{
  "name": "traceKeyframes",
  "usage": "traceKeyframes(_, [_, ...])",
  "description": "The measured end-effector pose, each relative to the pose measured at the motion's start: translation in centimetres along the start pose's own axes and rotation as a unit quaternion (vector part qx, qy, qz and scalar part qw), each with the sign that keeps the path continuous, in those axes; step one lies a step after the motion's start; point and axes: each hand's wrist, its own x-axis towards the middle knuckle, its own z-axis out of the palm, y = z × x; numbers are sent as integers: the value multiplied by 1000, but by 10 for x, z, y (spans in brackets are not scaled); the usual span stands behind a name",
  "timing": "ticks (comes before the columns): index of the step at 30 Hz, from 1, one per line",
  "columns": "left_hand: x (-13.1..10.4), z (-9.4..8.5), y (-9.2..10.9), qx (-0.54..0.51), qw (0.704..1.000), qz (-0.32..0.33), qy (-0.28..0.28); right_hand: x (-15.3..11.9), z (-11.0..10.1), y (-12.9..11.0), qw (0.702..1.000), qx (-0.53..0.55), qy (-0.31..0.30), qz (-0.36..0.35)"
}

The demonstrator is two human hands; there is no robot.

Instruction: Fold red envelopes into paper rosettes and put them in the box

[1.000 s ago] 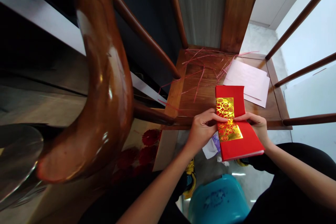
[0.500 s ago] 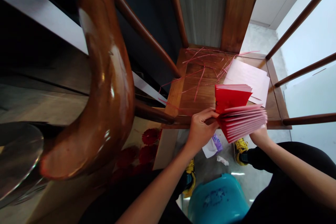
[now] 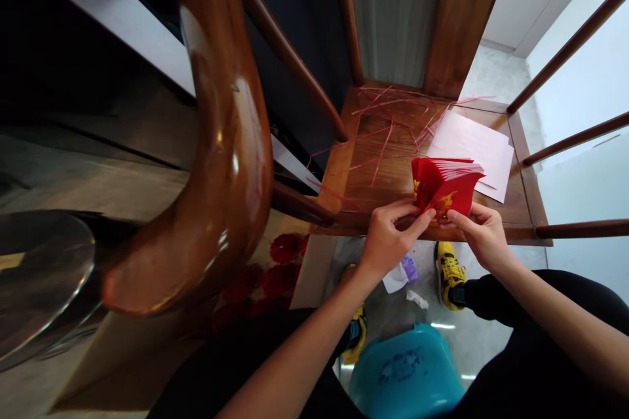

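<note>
Left hand (image 3: 386,236) and right hand (image 3: 484,236) pinch a gold-printed red paper stack (image 3: 458,191) over a wooden seat (image 3: 366,191), near a cardboard box (image 3: 314,270) holding red rosettes (image 3: 285,249).

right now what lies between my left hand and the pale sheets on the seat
In the head view, a bent stack of red envelopes lies between your left hand and the pale sheets, partly hiding these.

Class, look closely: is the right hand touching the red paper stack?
Touching: the head view shows the right hand with its thumb overlapping the gold-printed face of the red paper stack.
</note>
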Motion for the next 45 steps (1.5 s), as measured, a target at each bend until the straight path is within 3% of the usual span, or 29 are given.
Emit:
traceKeyframes(9, [0, 8, 2, -4, 997, -11, 76, 2, -5, 4, 999, -38, -2, -16])
traceKeyframes(16, [1, 7, 2, -18, 997, -35, 65, 2, -5, 2, 998, -62, 16, -19])
traceKeyframes(35, [3, 11, -3, 2, 995, -75, 71, 5, 10, -1, 996, 22, 81, 27])
traceKeyframes(41, [2, 12, -5, 14, 993, -79, 81, 3, 10, 0, 996, 8, 76, 39])
traceKeyframes(45, [7, 13, -12, -30, 986, -125, 106, 2, 8, 5, 997, -5, 65, 34])
